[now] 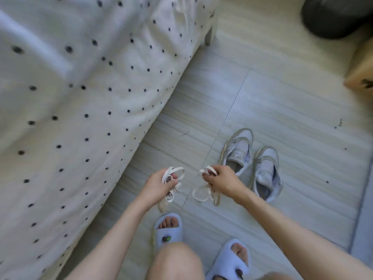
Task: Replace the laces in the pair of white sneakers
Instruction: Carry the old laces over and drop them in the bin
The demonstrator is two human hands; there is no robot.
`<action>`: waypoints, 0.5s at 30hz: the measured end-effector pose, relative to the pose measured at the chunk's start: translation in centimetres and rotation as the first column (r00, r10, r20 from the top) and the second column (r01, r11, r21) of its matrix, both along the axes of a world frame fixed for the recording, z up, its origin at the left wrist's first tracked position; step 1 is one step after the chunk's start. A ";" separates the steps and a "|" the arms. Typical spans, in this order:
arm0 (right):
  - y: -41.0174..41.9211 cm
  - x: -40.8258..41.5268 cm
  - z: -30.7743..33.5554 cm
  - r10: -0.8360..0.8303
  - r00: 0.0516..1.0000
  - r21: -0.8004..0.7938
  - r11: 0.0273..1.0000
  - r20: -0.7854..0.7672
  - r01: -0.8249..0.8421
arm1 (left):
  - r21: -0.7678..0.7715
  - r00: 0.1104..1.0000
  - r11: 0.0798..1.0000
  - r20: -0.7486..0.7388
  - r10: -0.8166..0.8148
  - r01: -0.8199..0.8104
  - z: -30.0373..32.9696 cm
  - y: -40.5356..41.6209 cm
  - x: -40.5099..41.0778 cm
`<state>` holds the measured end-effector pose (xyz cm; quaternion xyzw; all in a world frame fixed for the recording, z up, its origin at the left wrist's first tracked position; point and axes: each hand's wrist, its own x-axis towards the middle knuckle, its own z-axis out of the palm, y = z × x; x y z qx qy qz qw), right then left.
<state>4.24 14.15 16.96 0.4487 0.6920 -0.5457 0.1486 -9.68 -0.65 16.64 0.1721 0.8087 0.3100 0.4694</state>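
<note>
- Above the pale plank floor [282, 98], between the person's knees and the shoes, two bundles of flat white lace are held up, one in each hand.
- Left hand [156, 183]: its fingers curl round a loose coil, the left lace bundle [173, 172], with loops sticking out above the knuckles and tails dangling below.
- Right hand [222, 181]: its fingers pinch the right lace bundle [203, 194], a few loops hanging down under the palm.
- Handling, as I judge it: the laces look very light, limp and prone to tangling; they will not hold any shape, so a bundle should be shaken out and taken near its tip, where a stiff end can be fed through an eyelet. Whether the tips have aglets is too blurred to tell.
- Look: flat, off-white tape, slightly creased into loops; whether these are the old or the new laces cannot be told.
- White sneakers [252, 164]: the pair stands on the floor just beyond the right hand, side by side, tongues open, apparently unlaced, somewhat scuffed and greyish.
- Each shoe seems soft-sided but firm in the sole; gripping round the heel or midfoot would steady it for threading.
</note>
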 end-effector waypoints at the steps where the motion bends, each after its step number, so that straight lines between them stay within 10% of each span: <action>1: -0.3 0.0 3.6 -0.039 0.999 -0.029 0.999 -0.019 0.038 | 0.033 0.999 0.999 0.016 0.035 -0.036 3.8 0.1 0.1; 15: -8.9 -4.2 48.8 -0.195 0.935 -0.261 0.958 -0.297 0.117 | 0.237 0.912 0.896 -0.076 0.403 -0.376 47.3 -10.5 -0.1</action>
